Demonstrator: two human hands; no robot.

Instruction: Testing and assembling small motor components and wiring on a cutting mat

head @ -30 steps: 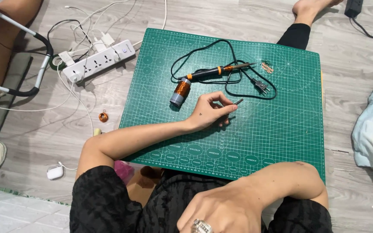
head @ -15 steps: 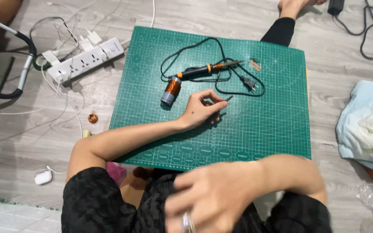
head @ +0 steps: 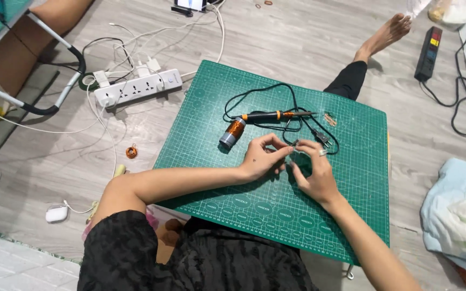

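- Now both hands meet over the green cutting mat.
- The left hand has its fingers curled, and its finger and thumb pinch something tiny. It is too small to tell what it is.
- The right hand is just beside the left one, and its fingertips pinch at the same tiny spot. It wears a ring.
- Just past the left hand lies a small spool of copper wire.
- Past both hands lies a soldering iron with an orange band, and its black cord loops around it.
- A black plug lies just past the right hand's fingertips.
- Far off to the left hand's side, a white power strip sits on the floor.
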